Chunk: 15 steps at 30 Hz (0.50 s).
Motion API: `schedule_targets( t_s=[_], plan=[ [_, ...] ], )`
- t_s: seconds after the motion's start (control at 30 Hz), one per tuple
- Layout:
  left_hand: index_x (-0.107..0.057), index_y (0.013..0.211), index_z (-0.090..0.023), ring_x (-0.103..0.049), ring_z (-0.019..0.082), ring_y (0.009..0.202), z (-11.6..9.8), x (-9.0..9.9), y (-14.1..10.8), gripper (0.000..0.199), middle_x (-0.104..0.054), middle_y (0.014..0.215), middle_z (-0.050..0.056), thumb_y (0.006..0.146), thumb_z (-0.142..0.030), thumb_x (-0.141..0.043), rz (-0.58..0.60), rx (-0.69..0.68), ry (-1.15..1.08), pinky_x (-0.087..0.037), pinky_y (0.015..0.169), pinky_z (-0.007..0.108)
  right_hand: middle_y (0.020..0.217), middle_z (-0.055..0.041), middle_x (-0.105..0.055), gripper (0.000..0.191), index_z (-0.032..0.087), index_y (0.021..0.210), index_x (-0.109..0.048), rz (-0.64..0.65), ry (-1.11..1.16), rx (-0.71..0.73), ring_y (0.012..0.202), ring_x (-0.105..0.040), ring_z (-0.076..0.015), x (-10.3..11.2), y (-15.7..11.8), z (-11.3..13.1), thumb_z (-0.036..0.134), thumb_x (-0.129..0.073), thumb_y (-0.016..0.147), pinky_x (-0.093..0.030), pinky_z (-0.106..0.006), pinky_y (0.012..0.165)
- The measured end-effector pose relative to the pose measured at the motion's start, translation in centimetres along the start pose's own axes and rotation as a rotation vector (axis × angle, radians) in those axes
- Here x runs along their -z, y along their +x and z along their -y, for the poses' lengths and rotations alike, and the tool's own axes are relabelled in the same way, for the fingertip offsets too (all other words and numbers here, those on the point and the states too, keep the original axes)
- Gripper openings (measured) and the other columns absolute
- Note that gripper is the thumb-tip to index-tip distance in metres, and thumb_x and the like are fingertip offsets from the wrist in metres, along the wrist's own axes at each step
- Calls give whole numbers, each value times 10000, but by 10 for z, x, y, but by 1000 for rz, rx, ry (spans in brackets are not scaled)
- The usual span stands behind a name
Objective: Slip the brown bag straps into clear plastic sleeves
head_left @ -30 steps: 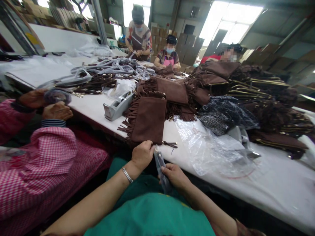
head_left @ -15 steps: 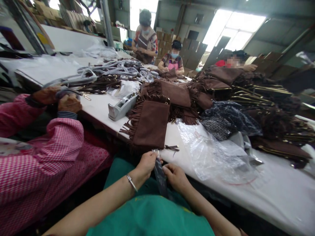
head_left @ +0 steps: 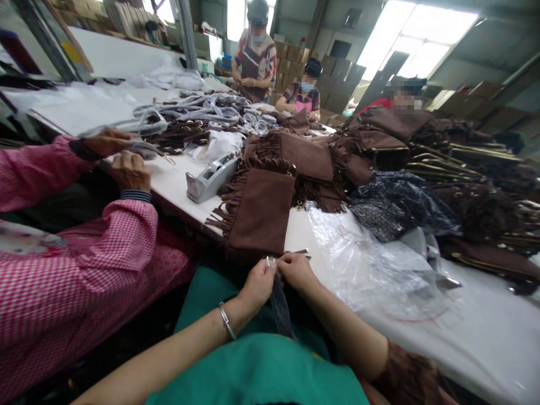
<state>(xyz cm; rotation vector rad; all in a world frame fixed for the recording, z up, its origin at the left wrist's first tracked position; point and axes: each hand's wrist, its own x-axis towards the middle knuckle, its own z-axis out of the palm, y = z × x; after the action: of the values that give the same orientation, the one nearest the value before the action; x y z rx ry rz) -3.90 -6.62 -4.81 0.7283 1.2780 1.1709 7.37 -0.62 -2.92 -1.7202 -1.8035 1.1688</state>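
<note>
Strip: grey, film-wrapped by the look of it; the strip [head_left: 282,309] runs from between the two sets of fingers down toward the lap, lower end trailing over the green apron [head_left: 253,371].
Left hand: fingers of the left hand [head_left: 257,285] clamped on the strip's top end; shiny bits [head_left: 269,261] at the tips, too small to identify.
Right hand: fingers of the right hand [head_left: 297,271] drawn together, apparently pinching the same end just beside the left fingertips.
Bag: brown, fringed bag [head_left: 265,211] lies flat on the counter [head_left: 300,229], directly beyond the fingers; its pull [head_left: 302,252] sits just past the right ones.
Dispenser: grey tape dispenser [head_left: 212,179], beyond and left of the left fingers.
Film: clear, crumpled film [head_left: 341,261], to the right of and beyond the right fingers.
Handling: judged light and limp, wrap probably slick; unlikely to break, may slide or twist.
Hold: best at the top end, close to the shiny bits; the loose length likely sags if pinched lower.
</note>
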Motion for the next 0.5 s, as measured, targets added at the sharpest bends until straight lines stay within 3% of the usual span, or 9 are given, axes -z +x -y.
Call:
schedule_targets(
  t_s=[0.13,0.33,0.5],
  plan=[
    [-617,896,-151,-541,121,606,-2,2,0,361,-596,703,-8,771,-489,-641,45,64,-82,-452,572,244,588,-27,-659,151,166,663,-672,-6,-106,24,546,-593,-144,3,-4,8,229,-557,737,-389,-230,524],
    [-636,876,-132,-587,133,620,-6,3,1,423,-642,693,18,741,-530,-676,100,208,-413,-465,598,256,726,-57,-707,188,192,739,-681,-227,-380,162,683,-621,-172,2,-7,22,280,-537,821,-390,-259,636],
    [-652,852,-128,-590,126,575,-7,1,2,345,-638,655,12,760,-460,-681,102,231,-417,-477,578,256,711,-49,-698,187,198,744,-669,-241,-400,146,663,-616,-171,2,-3,21,291,-537,840,-390,-260,636]
  ],
)
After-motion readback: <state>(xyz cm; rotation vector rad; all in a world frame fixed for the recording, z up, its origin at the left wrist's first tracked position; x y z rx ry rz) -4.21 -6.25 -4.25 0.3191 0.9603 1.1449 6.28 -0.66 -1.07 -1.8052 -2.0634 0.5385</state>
